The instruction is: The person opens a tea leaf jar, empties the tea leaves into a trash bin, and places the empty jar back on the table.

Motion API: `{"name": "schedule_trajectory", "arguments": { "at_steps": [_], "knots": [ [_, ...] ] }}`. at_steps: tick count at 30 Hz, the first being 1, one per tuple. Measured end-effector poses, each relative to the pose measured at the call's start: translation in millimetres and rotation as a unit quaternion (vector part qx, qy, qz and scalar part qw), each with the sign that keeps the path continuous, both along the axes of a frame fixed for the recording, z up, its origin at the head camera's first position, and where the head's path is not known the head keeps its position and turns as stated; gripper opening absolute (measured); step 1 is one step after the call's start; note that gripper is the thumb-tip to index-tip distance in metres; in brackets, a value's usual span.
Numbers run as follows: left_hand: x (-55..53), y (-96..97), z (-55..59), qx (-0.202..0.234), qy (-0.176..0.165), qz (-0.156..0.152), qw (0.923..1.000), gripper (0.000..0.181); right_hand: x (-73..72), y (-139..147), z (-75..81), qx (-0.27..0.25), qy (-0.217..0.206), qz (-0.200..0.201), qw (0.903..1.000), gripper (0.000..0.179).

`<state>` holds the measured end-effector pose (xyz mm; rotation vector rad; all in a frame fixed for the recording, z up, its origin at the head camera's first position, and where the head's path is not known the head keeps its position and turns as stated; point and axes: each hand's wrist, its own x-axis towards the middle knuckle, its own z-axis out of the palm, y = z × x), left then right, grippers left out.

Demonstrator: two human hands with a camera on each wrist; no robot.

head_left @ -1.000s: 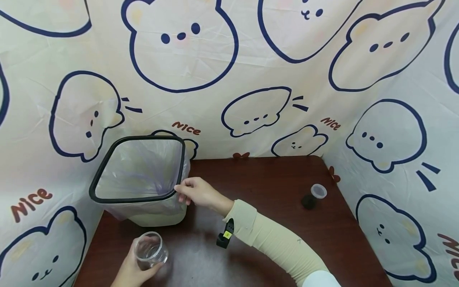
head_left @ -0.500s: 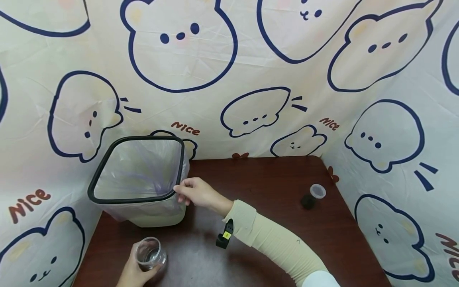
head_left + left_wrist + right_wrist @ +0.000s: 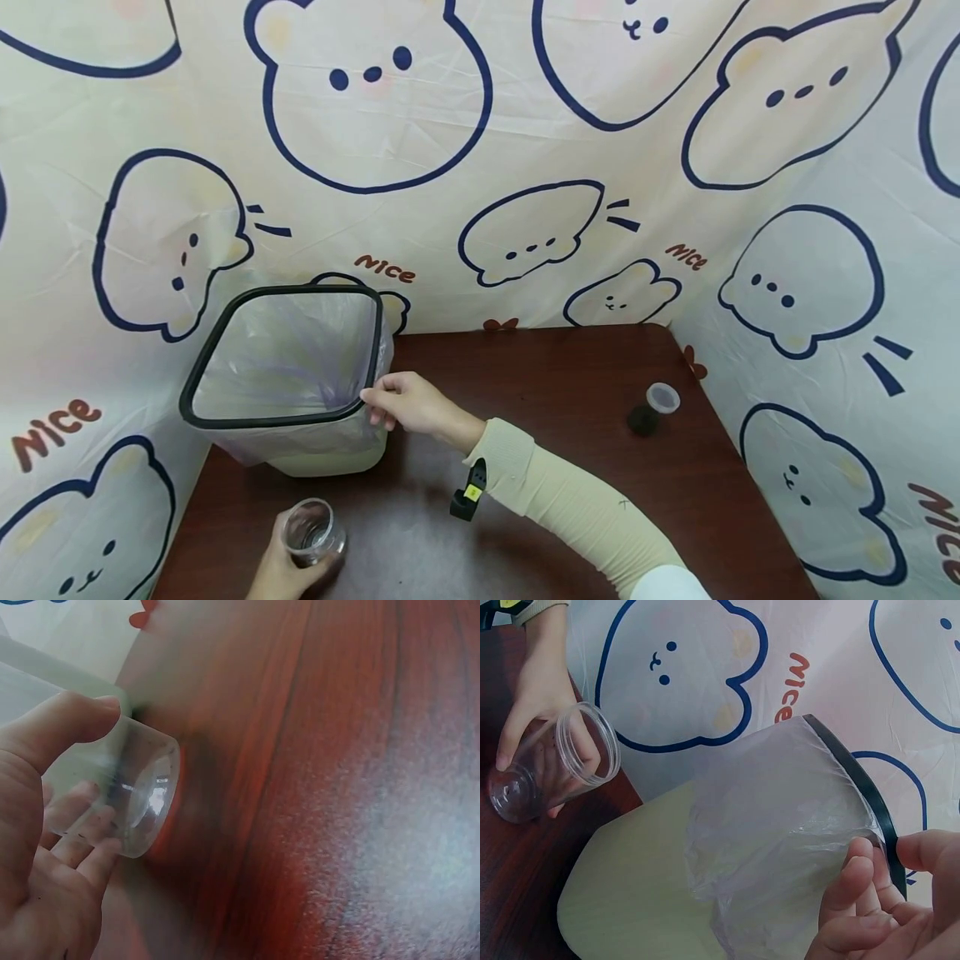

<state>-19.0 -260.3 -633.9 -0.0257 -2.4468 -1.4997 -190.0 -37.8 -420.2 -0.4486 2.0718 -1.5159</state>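
Note:
In the head view my left hand (image 3: 279,565) grips a clear plastic jar (image 3: 313,533) around its side, mouth up, near the table's front left. The left wrist view shows the thumb (image 3: 75,724) over the jar's wall and the fingers beneath. Whether the jar's base touches the table, I cannot tell. A pale trash can (image 3: 330,462) with a black rim (image 3: 262,420) stands behind the jar, lined with a thin translucent bag (image 3: 757,802). My right hand (image 3: 412,404) pinches the rim and bag at the can's right front corner, thumb on one side, fingers on the other.
On the right of the brown table (image 3: 540,367) sits a small translucent cup-like piece (image 3: 663,398) beside a dark round patch (image 3: 643,421). A cartoon-printed curtain (image 3: 525,142) closes off the back and sides. A black strap device (image 3: 470,490) is on the right wrist.
My left hand with the jar has moved slightly down toward the near edge. The right hand keeps its pinch on the rim. The head view has shifted a little.

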Motion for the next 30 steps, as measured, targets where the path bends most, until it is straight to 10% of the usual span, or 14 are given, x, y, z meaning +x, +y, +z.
{"name": "schedule_trajectory", "arguments": {
  "at_steps": [30],
  "knots": [
    [-0.4,-2.0,-9.6,-0.032,-0.052,0.034,0.9976,0.079,0.2,0,-0.6,0.005,0.001,-0.002,1.0,0.031]
  ]
}}
